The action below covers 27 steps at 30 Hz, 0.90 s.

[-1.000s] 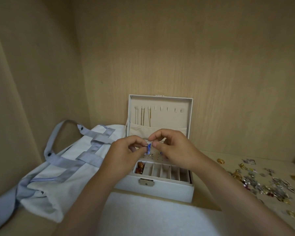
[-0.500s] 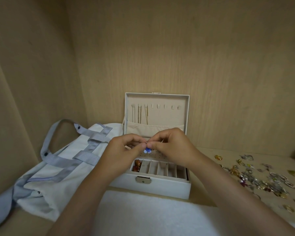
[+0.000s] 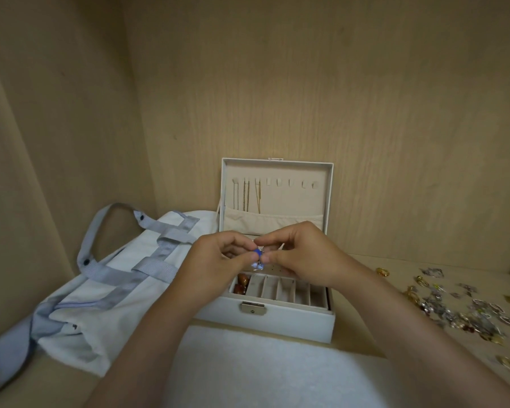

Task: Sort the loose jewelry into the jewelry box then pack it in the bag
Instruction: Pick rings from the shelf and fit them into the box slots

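My left hand (image 3: 218, 257) and right hand (image 3: 301, 254) both pinch the small blue piece (image 3: 258, 254) just above the open jewelry box (image 3: 277, 316); I judge a light grip and straight descent best, releasing only once seated.

Light: was dim and warm — brightest low on the back wall (image 3: 277, 128).
Edges: side wall (image 3: 42, 142) bowed, corners darkened.
Focus: jewelry pile (image 3: 468, 310) at right looked soft.

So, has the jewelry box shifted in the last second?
No. The jewelry box keeps its place against the back wall, with its left side beside the bag as before. Only the camera view drifted slightly.
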Each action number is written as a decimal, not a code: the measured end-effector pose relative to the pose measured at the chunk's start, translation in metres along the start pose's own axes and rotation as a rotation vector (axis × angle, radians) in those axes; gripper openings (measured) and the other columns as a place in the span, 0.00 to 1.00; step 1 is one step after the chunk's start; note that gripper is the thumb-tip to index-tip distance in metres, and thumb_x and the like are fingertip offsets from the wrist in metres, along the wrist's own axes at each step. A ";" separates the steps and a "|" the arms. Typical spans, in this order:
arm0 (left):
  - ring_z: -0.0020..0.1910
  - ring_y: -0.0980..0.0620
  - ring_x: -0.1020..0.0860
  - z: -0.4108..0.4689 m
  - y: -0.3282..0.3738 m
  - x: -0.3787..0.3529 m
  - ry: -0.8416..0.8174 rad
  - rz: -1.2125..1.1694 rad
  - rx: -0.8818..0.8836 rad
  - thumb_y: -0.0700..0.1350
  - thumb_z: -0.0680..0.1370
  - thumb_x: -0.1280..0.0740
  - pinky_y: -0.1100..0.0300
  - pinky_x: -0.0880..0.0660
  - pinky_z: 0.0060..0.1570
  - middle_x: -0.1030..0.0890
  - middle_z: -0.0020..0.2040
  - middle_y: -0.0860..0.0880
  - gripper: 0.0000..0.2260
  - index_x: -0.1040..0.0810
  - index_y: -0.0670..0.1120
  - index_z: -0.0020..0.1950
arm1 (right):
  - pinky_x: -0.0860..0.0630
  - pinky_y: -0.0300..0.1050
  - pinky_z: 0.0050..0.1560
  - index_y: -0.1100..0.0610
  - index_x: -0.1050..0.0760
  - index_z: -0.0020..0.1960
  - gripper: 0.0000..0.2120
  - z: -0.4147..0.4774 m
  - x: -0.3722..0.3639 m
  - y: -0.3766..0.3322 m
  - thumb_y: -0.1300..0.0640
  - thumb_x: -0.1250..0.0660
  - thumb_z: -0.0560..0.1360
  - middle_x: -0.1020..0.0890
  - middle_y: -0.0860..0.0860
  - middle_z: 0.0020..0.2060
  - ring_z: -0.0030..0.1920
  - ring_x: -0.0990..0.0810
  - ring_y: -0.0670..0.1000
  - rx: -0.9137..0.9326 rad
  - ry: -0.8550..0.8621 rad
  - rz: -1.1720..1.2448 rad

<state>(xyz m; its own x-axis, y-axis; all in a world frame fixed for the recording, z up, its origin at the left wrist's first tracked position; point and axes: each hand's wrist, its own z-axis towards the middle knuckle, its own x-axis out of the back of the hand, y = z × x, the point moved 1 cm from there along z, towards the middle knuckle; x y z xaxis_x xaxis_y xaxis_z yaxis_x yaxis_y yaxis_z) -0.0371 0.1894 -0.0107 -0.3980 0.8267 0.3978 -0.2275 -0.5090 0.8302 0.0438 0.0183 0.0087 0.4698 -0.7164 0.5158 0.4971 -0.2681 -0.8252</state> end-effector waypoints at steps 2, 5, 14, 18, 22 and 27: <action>0.41 0.56 0.16 -0.002 0.001 0.001 -0.056 -0.022 0.041 0.43 0.74 0.26 0.62 0.21 0.46 0.14 0.39 0.53 0.02 0.15 0.49 0.45 | 0.28 0.32 0.32 0.54 0.15 0.55 0.11 0.000 0.002 0.000 0.61 0.25 0.74 0.14 0.50 0.38 0.27 0.24 0.40 0.011 -0.016 -0.065; 0.41 0.62 0.19 -0.003 -0.001 0.005 -0.116 0.126 0.052 0.47 0.78 0.30 0.69 0.25 0.42 0.15 0.40 0.58 0.05 0.15 0.53 0.45 | 0.21 0.36 0.45 0.51 0.13 0.51 0.08 -0.002 0.005 0.000 0.60 0.24 0.74 0.13 0.45 0.40 0.41 0.17 0.42 0.045 -0.089 -0.185; 0.53 0.61 0.26 0.001 -0.020 0.009 -0.248 0.451 -0.085 0.49 0.74 0.27 0.57 0.26 0.57 0.20 0.48 0.60 0.05 0.16 0.59 0.49 | 0.22 0.45 0.45 0.42 0.15 0.48 0.06 -0.004 -0.005 -0.008 0.52 0.24 0.73 0.19 0.39 0.41 0.41 0.22 0.43 0.166 -0.171 -0.458; 0.54 0.60 0.26 0.001 -0.020 0.009 -0.251 0.435 -0.101 0.46 0.74 0.28 0.57 0.26 0.58 0.20 0.47 0.60 0.09 0.17 0.62 0.44 | 0.27 0.39 0.44 0.40 0.15 0.50 0.07 -0.008 -0.011 -0.013 0.51 0.26 0.74 0.22 0.37 0.38 0.41 0.25 0.39 0.172 -0.237 -0.665; 0.55 0.61 0.27 0.000 -0.018 0.009 -0.257 0.439 -0.111 0.46 0.74 0.28 0.59 0.28 0.58 0.21 0.47 0.60 0.09 0.19 0.62 0.42 | 0.25 0.42 0.47 0.40 0.15 0.52 0.09 -0.009 -0.015 -0.016 0.52 0.28 0.76 0.21 0.36 0.41 0.45 0.23 0.40 0.167 -0.271 -0.722; 0.54 0.60 0.28 0.001 -0.020 0.007 -0.252 0.453 -0.101 0.47 0.73 0.28 0.60 0.29 0.58 0.21 0.47 0.59 0.06 0.18 0.60 0.44 | 0.28 0.39 0.42 0.41 0.15 0.47 0.03 -0.010 -0.017 -0.014 0.46 0.27 0.73 0.17 0.38 0.41 0.40 0.24 0.37 0.167 -0.161 -0.722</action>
<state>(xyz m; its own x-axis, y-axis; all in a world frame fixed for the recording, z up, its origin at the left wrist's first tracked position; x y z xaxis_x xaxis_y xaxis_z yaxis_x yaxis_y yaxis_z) -0.0343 0.2059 -0.0244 -0.2534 0.5442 0.7998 -0.1717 -0.8389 0.5164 0.0217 0.0281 0.0092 0.0804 -0.2939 0.9525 0.8193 -0.5248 -0.2311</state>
